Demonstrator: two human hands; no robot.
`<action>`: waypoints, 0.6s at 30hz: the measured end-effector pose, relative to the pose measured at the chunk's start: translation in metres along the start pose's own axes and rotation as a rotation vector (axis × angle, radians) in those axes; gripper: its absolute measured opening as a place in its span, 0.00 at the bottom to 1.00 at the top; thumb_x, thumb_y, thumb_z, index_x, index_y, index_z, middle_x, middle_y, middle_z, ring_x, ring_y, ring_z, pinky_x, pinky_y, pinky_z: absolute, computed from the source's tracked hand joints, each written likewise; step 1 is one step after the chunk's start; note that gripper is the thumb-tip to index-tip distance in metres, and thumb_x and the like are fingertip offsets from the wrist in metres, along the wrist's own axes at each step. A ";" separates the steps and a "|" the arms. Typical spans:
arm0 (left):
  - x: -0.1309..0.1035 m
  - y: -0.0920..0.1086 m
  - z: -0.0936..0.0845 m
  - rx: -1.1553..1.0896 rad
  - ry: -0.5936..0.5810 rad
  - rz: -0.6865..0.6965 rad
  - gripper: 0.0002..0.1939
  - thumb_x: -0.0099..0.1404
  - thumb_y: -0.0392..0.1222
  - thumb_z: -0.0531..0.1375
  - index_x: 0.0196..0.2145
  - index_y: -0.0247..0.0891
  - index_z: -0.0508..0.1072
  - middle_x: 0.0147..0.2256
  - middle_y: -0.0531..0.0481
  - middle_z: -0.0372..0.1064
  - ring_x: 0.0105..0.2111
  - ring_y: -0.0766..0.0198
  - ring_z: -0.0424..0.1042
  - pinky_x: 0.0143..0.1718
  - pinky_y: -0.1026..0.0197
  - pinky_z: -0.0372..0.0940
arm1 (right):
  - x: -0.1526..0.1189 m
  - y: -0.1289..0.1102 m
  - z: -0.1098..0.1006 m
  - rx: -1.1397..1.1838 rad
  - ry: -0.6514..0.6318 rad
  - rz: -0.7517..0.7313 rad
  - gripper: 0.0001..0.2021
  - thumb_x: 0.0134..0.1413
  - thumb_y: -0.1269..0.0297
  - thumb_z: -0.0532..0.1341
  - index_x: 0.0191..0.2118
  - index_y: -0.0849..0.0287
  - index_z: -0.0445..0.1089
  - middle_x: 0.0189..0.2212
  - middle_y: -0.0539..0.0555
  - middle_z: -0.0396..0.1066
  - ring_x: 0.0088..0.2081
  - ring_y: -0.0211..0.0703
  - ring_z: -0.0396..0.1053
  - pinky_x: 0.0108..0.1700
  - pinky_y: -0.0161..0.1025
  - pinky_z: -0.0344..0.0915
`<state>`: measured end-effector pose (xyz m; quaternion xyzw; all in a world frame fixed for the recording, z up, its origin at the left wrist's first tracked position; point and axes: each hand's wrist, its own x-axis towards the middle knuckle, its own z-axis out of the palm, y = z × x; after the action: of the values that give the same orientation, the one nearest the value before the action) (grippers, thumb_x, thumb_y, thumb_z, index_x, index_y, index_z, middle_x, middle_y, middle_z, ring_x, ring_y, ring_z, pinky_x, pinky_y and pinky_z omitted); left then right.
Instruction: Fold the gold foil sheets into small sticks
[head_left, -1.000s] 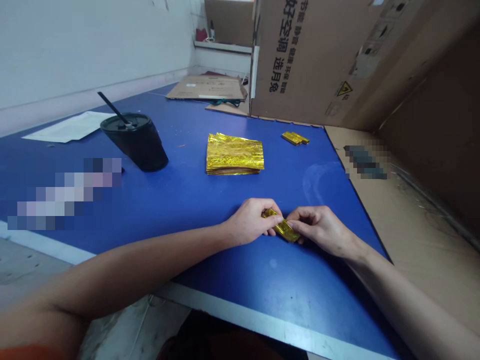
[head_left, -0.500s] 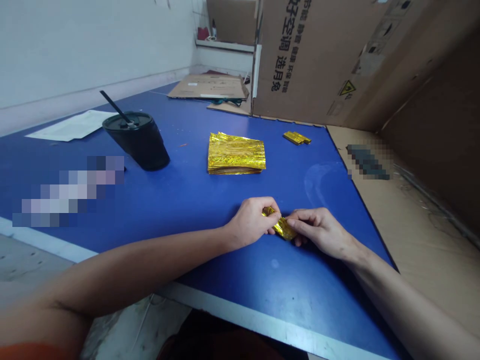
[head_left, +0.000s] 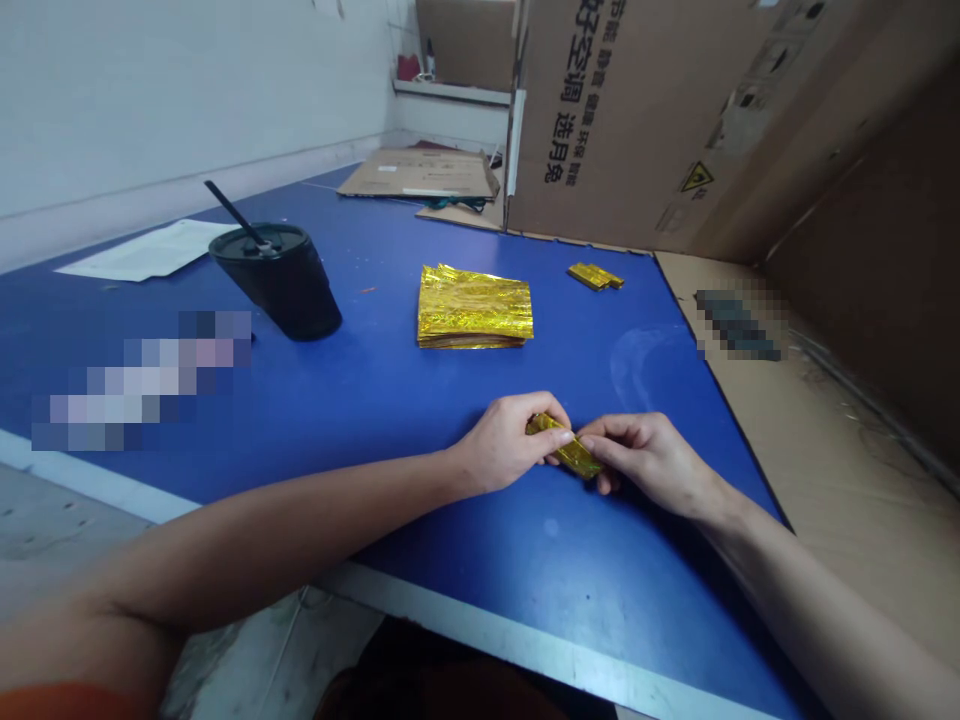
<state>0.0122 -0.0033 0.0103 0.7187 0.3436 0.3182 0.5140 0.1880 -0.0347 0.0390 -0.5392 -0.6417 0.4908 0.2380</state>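
Note:
A narrow strip of shiny gold foil (head_left: 576, 456) is pinched between both hands over the blue table (head_left: 390, 410). My left hand (head_left: 514, 440) has its thumb on top of the strip's upper left part, with fingers curled beneath. At the strip's right side, my right hand (head_left: 641, 458) grips the edge between thumb and fingers; its lower fingertips show below the foil. Beyond my hands lies a thick stack of gold foil sheets (head_left: 475, 308). Farther back to the right rest several small folded gold pieces (head_left: 595, 276).
A black cup (head_left: 281, 285) with a straw stands at the left, near a white paper sheet (head_left: 154, 250). Flat cardboard (head_left: 420, 174) lies at the back. A large cardboard panel (head_left: 622, 130) rises behind the table. Two blurred-out items lie left and right.
The thumb of my left hand has moved right along the strip. My right hand has shifted slightly right, and the foil looks flatter and narrower.

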 end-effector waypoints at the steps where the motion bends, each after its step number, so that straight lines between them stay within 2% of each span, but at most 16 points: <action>1: -0.001 0.002 0.000 0.058 0.003 0.007 0.06 0.57 0.39 0.56 0.32 0.34 0.68 0.24 0.54 0.67 0.26 0.69 0.68 0.29 0.66 0.63 | 0.000 0.001 0.001 -0.013 0.003 -0.006 0.13 0.48 0.55 0.57 0.26 0.62 0.67 0.18 0.48 0.64 0.17 0.32 0.62 0.20 0.31 0.58; 5: -0.003 0.009 -0.001 0.215 -0.013 0.037 0.05 0.56 0.39 0.57 0.30 0.37 0.71 0.29 0.54 0.70 0.30 0.68 0.68 0.34 0.66 0.61 | 0.001 0.007 0.002 -0.065 -0.028 -0.010 0.12 0.49 0.57 0.56 0.27 0.62 0.67 0.17 0.47 0.62 0.17 0.31 0.62 0.20 0.30 0.57; 13: -0.002 0.009 0.000 0.292 -0.021 -0.037 0.07 0.55 0.39 0.55 0.26 0.36 0.72 0.26 0.53 0.70 0.27 0.68 0.67 0.28 0.67 0.60 | 0.000 0.006 0.006 -0.072 -0.007 -0.041 0.11 0.51 0.59 0.56 0.28 0.62 0.67 0.21 0.49 0.65 0.19 0.32 0.62 0.22 0.32 0.60; 15: 0.000 0.006 -0.001 0.255 -0.001 -0.030 0.07 0.54 0.37 0.54 0.25 0.36 0.71 0.23 0.54 0.68 0.25 0.69 0.66 0.27 0.67 0.59 | 0.000 0.004 0.007 -0.035 0.040 -0.059 0.11 0.50 0.59 0.56 0.29 0.62 0.67 0.21 0.49 0.65 0.19 0.32 0.62 0.22 0.32 0.60; 18: 0.002 0.001 -0.002 0.123 0.049 -0.058 0.05 0.53 0.36 0.54 0.25 0.35 0.70 0.21 0.55 0.66 0.22 0.71 0.65 0.25 0.68 0.60 | 0.000 0.004 0.005 0.026 0.181 -0.126 0.10 0.50 0.58 0.57 0.30 0.60 0.64 0.20 0.48 0.65 0.20 0.34 0.63 0.23 0.33 0.61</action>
<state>0.0122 -0.0011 0.0123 0.7308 0.3956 0.2992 0.4690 0.1856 -0.0370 0.0337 -0.5367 -0.6439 0.4325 0.3323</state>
